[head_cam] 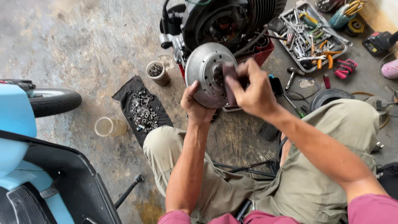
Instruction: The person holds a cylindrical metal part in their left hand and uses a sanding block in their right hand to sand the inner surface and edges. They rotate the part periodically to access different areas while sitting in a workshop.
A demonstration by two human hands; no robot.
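Observation:
A round grey metal drum (206, 68) with a central hub is held up in front of a dark engine (226, 20). My left hand (195, 105) grips the drum's lower edge from below. Against the drum's face, my right hand (253, 89) presses a small dark reddish strip (229, 81), possibly sandpaper, pinched in the fingers. I sit on the concrete floor with khaki trousers, knees apart.
A grey tray (340, 50) of wrenches and pliers lies at the upper right. Several nuts and washers rest on a black cloth (124, 93), beside a small tin (157, 74) and a clear cup (108, 126). A light blue scooter (16, 120) and tyre (54, 101) stand left.

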